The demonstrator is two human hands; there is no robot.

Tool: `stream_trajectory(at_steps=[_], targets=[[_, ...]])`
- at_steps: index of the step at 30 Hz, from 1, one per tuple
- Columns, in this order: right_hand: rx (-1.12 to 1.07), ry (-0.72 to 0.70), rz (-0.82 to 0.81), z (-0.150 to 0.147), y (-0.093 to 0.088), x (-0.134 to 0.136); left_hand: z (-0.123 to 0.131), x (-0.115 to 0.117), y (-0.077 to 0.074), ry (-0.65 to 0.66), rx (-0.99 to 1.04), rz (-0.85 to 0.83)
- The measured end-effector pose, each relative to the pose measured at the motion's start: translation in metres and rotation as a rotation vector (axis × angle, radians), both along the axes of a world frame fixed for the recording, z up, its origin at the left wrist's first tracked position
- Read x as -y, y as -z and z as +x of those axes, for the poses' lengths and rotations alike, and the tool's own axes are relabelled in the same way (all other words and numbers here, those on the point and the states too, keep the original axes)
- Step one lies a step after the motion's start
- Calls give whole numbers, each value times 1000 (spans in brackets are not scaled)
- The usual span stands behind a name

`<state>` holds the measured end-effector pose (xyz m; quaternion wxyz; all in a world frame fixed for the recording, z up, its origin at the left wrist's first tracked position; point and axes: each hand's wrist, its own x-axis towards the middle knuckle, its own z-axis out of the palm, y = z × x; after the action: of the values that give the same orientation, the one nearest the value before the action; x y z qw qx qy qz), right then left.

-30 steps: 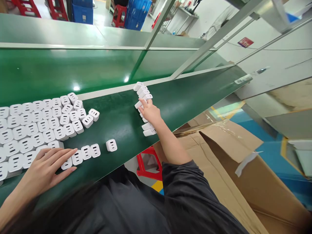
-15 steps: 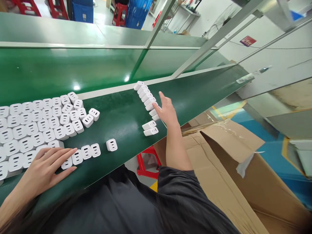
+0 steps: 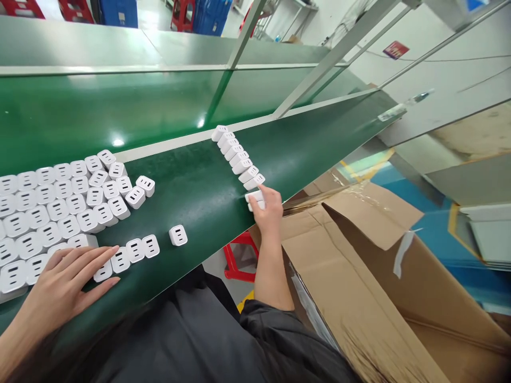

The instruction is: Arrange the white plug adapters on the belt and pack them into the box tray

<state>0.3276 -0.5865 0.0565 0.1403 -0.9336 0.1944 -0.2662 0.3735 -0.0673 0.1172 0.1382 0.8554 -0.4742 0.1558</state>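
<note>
My left hand (image 3: 69, 284) lies over the near edge of a block of white USB chargers (image 3: 58, 209), which stand in rows with their port faces up. Its fingers are stretched out and rest beside a charger (image 3: 104, 271) in a short front row. With thumb and fingers, my right hand (image 3: 268, 210) grips a pair of chargers (image 3: 254, 197) lying at the near edge of the bench; its palm side is partly hidden. Just beyond it runs a slanted line of chargers (image 3: 241, 166) lying side by side. Between the two groups stands a single charger (image 3: 178, 235).
The green bench top (image 3: 203, 197) has a pale rail (image 3: 175, 143) along its far side. A metal post (image 3: 319, 74) rises behind. An open cardboard box (image 3: 339, 276) stands against the near right edge, with a red stool (image 3: 241, 255) beside it below the bench.
My right hand has come down and nearer, from the slanted line to the pair of chargers, and closed on them. The pair sits closer to the line. My left hand keeps its place.
</note>
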Motion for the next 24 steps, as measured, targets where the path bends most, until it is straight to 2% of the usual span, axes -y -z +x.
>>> stream_trajectory(at_steps=[4,7,11,14,15,17,20,21,22,24], targets=[[-48,1,69,6,-5,39,-2,2,-4,-14,-69,9],[-119,-35,73,16,-9,45,-2,4,-6,-8,-61,6],[-59,-34,3,15,-18,30,-2,5,-6,5,-33,7],[108,-3,-62,3,-25,-3,-4,8,-6,4,-14,39],[143,-36,-58,0,-27,-19,-5,9,-7,3,-2,47],[158,-245,16,-4,-29,-55,-6,13,-9,-8,25,60],[7,-748,168,-3,-31,-109,-7,16,-10,-33,52,90],[-71,-874,207,-1,-31,-124,-8,17,-10,-39,54,101],[-148,-960,240,2,-31,-136,-8,17,-10,-44,52,111],[-260,-1044,297,8,-31,-152,-9,17,-9,-58,35,125]])
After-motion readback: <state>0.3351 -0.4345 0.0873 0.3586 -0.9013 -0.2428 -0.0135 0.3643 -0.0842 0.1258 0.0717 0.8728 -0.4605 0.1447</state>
